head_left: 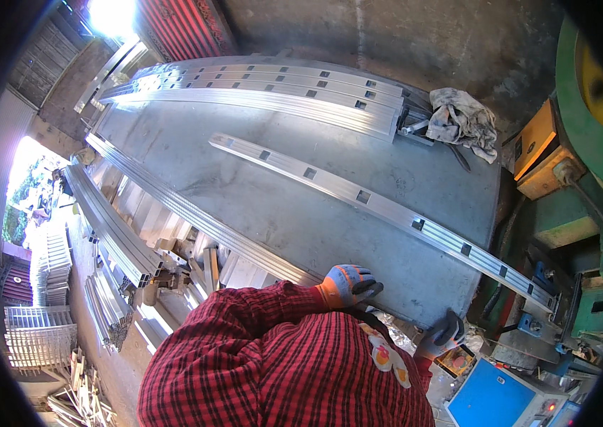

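A single long silver aluminium bar with square slots (336,185) lies slantwise on the broad grey metal-topped table (387,263), its right end running past the table edge to the blue metal fixture (529,325) by the green machine frame (573,92); the tabletop presumably bears most of its length and keeps it level; left hand (350,286), in a grey-blue and orange glove, is at the table's near edge, just beside the ridged aluminium strips (194,213); its fingers bend loosely, palm hidden, so grip cannot be told; right hand (442,337), dark-gloved, is near the table's right corner, fingers apparently parted, nothing visible in them; contact with the edge is unclear at this angle; the stacked slotted silver bars (294,99) lie along the far side, likely set back to spare the single bar room; the crumpled grey cloth (461,122) sits beside their right end.
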The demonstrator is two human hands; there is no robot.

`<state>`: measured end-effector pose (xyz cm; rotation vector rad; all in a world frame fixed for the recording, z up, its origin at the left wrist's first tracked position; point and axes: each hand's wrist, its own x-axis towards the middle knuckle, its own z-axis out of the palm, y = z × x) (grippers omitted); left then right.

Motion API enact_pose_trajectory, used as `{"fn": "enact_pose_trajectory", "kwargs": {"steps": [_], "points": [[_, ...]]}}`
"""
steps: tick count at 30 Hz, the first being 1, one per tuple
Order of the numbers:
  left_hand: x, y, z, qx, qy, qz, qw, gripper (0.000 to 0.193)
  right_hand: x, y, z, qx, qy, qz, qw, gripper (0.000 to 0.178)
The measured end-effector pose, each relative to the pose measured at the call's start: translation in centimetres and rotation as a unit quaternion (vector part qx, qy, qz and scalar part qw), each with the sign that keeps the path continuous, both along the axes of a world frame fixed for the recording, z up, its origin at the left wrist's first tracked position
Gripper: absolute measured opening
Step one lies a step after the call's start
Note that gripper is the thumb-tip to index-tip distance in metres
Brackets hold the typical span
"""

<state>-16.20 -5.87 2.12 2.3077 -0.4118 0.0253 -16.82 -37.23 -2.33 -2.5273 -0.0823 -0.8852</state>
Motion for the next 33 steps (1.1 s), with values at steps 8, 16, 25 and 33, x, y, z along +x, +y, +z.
{"fn": "enact_pose_trajectory", "kwargs": {"steps": [8, 16, 25, 33], "points": [[0.0, 0.1, -0.4, -0.021, -0.005, 0.0, 1.0, 0.015, 0.1, 0.1, 0.2, -0.005, -0.005, 0.004, 1.0, 0.021], [0.0, 0.0, -0.8, -0.003, 0.011, -0.005, 1.0, 0.016, 0.3, -0.3, -0.9, -0.007, -0.013, -0.006, 1.0, 0.021], [-0.1, -0.2, -0.7, -0.023, -0.017, 0.013, 1.0, 0.02, 0.0, -0.5, -0.9, 0.008, 0.012, 0.005, 1.0, 0.021], [0.0, -0.3, -0.5, -0.006, -0.006, 0.014, 1.0, 0.022, 0.0, -0.4, -0.7, -0.001, 0.013, -0.004, 1.0, 0.021]]}}
